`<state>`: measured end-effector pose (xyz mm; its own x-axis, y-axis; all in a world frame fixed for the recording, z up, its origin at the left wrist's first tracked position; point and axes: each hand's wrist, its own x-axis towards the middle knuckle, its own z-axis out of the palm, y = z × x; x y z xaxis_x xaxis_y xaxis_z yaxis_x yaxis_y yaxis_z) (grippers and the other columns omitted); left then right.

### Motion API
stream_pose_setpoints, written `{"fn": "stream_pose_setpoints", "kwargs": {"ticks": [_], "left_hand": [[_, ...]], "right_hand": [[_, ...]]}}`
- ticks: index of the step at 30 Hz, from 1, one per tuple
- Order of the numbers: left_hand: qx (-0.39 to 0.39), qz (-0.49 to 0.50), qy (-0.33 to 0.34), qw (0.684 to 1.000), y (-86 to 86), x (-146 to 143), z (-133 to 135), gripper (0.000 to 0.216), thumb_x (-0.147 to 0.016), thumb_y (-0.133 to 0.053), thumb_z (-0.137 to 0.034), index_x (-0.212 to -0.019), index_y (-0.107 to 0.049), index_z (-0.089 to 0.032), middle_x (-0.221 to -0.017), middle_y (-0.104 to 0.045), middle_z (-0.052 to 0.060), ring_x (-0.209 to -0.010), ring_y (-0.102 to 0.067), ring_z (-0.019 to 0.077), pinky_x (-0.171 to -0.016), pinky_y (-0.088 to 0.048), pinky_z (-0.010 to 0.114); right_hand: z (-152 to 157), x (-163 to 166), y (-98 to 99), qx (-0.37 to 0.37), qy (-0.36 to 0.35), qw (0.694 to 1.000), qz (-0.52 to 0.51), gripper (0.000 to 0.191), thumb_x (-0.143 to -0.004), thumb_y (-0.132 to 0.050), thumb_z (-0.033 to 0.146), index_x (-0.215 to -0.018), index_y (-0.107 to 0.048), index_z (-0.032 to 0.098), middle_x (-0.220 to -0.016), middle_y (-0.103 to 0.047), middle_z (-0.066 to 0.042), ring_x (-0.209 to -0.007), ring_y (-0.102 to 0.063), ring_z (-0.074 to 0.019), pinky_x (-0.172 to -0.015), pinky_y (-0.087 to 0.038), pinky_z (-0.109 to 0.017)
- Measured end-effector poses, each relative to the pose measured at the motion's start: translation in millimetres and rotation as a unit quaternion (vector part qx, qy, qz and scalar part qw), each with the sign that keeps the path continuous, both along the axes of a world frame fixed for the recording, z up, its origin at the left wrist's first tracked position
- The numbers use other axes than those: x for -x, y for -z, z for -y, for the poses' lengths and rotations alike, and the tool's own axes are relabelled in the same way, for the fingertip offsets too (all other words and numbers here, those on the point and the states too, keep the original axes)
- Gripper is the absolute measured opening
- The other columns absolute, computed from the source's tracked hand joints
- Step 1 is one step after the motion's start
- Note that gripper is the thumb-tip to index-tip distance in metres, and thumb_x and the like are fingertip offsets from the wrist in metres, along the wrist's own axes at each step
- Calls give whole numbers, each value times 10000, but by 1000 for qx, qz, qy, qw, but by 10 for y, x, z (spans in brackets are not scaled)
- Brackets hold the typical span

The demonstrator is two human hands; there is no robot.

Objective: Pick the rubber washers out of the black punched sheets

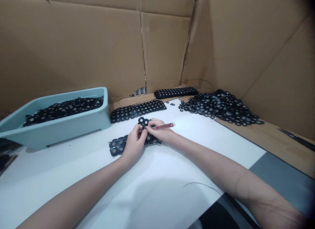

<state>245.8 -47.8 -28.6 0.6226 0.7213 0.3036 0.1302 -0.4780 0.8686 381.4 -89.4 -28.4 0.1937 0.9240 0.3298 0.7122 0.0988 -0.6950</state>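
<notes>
Both of my hands meet over a strip of black round pieces with pale centres (117, 146), which lies on the white table. My left hand (134, 140) is closed, its thumb and fingers pinching at the black pieces; the exact spot is hidden by the fingers. A slim tool with a red handle (164, 126) sits in my closed right hand (158, 132), its tip end close to the left fingertips. Just beyond the fingers, a small cluster of the same black pieces (143, 120) sticks up.
A pale blue tub (73, 137) full of loose black pieces stands at left. Two flat stacks of joined pieces (139, 110) (176, 92) lie at the back. Right of them is a heap of loose pieces (221, 106). Black scissors (297, 138) rest far right; cardboard walls (98, 42) enclose the table.
</notes>
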Motion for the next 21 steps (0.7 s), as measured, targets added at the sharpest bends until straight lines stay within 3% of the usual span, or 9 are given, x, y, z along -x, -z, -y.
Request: {"fn": "stream_pose_setpoints", "kwargs": {"ticks": [21], "left_hand": [[-23, -20, -2, 1000, 5, 1, -8, 164, -797, -407, -302, -673, -379, -198, -621, -396, -46, -586, -377, 113, -562, -296, 229]], "right_hand": [[11, 12, -21, 13, -2, 1000, -3, 245, -760, -420, 275, -544, -454, 165, -676, -449, 12, -633, -435, -100, -585, -314, -231]]}}
